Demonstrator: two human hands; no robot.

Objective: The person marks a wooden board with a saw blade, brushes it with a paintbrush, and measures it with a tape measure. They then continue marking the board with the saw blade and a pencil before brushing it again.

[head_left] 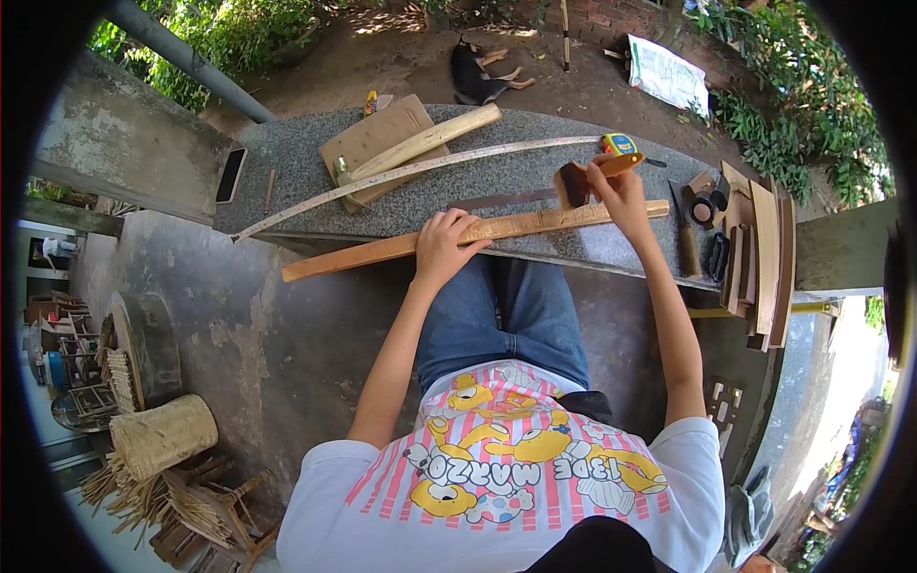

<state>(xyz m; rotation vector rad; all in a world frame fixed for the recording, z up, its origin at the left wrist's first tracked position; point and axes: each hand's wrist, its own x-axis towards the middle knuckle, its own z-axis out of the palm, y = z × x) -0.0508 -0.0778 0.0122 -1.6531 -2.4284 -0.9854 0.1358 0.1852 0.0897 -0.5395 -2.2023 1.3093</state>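
Note:
My left hand (445,244) lies over a long wooden bar (535,223), its fingers across the top and the thumb along the near side. The bar runs along the bench's front edge, its left end sticking out past it. In my right hand (621,198) is a flat brush (575,183) with dark bristles and a wooden handle, held above the bar's right part. A dark flat metal strip (511,200) lies behind the bar. Farther back, a yellow tape measure (619,144) has its blade (420,164) drawn out far to the left.
The stone bench (287,153) carries cardboard (382,129) with a pale wooden piece (427,143) on it, and a phone (231,175). At right are a wooden-handled tool (689,246), tape rolls (703,208) and wooden slats (764,258). A dog (475,74) lies beyond.

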